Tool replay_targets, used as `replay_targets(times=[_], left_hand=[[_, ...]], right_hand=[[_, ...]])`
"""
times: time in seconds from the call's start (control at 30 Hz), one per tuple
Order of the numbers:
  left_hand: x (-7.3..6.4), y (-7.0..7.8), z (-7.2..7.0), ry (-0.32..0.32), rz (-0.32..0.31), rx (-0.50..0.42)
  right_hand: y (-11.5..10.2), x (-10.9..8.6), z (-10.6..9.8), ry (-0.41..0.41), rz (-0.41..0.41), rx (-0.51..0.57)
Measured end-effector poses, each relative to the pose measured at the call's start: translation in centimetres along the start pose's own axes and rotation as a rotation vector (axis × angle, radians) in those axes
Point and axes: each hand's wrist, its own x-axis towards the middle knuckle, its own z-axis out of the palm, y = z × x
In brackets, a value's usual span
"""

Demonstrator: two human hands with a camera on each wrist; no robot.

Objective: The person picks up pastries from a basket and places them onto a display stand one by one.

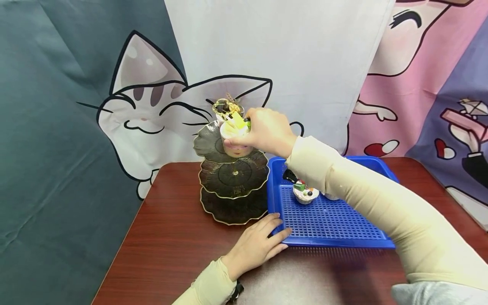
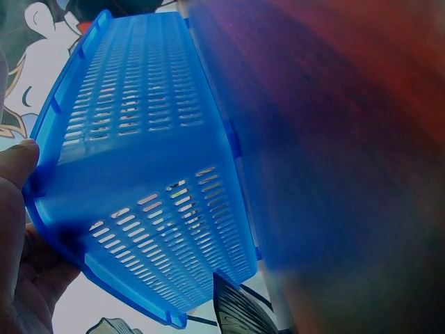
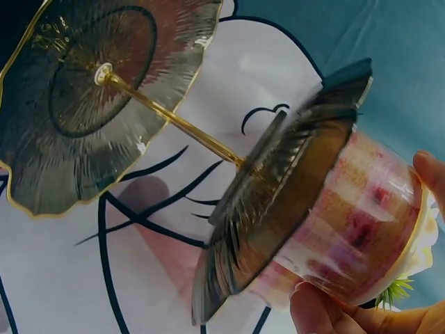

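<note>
My right hand (image 1: pixel 268 129) pinches a clear dessert cup (image 3: pixel 375 216) between thumb and fingers. The cup shows pink and tan layers, with yellow and white topping and a green sprig. It is right at the top plate (image 1: pixel 207 142) of a dark, gold-edged three-tier stand (image 1: pixel 234 207). Behind it, a dark-topped dessert (image 1: pixel 222 106) sits on that plate near the stand's gold handle. The left hand (image 1: pixel 255 243) rests with spread, relaxed fingers on the near left corner of a blue plastic basket (image 1: pixel 331 242); in the left wrist view its fingers touch the rim.
Inside the basket are a small fruit-topped cream tart (image 1: pixel 305 195), a black item (image 1: pixel 289 176) and a white piece partly hidden by the right sleeve (image 1: pixel 366 199). The red-brown table (image 1: pixel 164 237) carries stand and basket, with a printed cat curtain (image 1: pixel 141 101) close behind.
</note>
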Motion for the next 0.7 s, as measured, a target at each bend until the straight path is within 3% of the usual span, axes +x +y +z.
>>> replay_targets(times=[0.33, 0.7], left_hand=[[-0.05, -0.02, 0.04, 0.004, 0.003, 0.009], [-0.10, 0.11, 0.09, 0.009, -0.001, 0.002]], right_hand=[[-0.21, 0.23, 0.58, -0.014, 0.037, -0.014], [-0.05, -0.04, 0.48, -0.009, 0.001, -0.013]])
